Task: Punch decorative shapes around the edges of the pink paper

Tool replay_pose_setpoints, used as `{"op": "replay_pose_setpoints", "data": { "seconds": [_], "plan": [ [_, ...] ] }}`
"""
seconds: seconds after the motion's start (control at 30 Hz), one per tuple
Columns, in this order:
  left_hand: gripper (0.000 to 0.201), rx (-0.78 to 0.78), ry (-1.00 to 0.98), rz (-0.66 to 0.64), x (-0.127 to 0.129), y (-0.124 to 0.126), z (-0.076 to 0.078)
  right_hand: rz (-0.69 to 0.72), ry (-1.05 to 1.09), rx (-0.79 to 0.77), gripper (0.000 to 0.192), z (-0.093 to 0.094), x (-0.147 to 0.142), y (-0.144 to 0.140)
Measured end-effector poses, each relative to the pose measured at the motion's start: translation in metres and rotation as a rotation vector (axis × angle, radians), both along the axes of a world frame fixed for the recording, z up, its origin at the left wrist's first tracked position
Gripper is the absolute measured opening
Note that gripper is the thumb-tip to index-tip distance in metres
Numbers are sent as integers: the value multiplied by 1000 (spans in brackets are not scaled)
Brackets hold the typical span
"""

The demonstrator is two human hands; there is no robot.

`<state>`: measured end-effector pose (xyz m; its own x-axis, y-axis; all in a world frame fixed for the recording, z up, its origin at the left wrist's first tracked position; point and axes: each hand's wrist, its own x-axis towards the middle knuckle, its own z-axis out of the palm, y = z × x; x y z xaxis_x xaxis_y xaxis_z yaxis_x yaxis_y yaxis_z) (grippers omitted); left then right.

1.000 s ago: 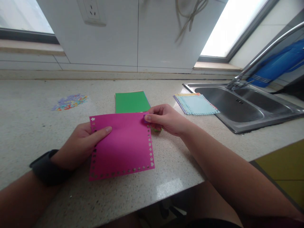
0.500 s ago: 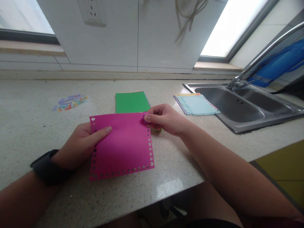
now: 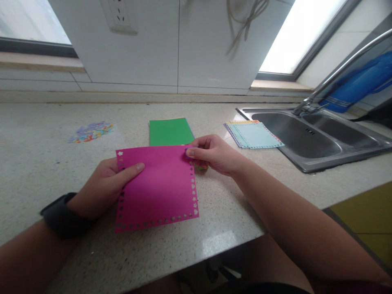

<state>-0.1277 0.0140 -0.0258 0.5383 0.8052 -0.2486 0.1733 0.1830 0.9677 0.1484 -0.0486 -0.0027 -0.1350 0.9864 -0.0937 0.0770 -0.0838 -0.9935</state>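
A sheet of magenta paper (image 3: pixel 159 183) is held above the counter, with small shapes such as flowers and hearts cut along its left, bottom and right edges. My left hand (image 3: pixel 112 179) grips the left edge, thumb on top and fingers behind the sheet. At the upper right corner my right hand (image 3: pixel 211 153) is closed on a small purple craft punch (image 3: pixel 187 153), thumb pressing its top. Most of the punch is hidden by the fingers; a bit of green (image 3: pixel 202 167) shows under them.
Green paper (image 3: pixel 170 131) lies in a stack behind the magenta sheet. Pale sheets with punched borders (image 3: pixel 255 134) lie beside the steel sink (image 3: pixel 294 161). Colourful paper bits (image 3: pixel 92 132) are heaped at the left. The counter (image 3: pixel 137 261) ends at its front edge.
Both hands and the magenta sheet stay almost where they were. The right thumb remains on the punch; only a tiny shift of the whole view shows.
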Motion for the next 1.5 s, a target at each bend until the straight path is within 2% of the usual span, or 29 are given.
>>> {"op": "replay_pose_setpoints", "data": {
  "seconds": [0.9, 1.5],
  "plan": [
    [31, -80, -47, -6, -1, 1, 0, -10, 33, 23, 31, -2, -1, 2],
    [31, -57, -86, -17, -1, 2, -2, -24, 47, -8, 36, -1, -2, 1]
  ]
}}
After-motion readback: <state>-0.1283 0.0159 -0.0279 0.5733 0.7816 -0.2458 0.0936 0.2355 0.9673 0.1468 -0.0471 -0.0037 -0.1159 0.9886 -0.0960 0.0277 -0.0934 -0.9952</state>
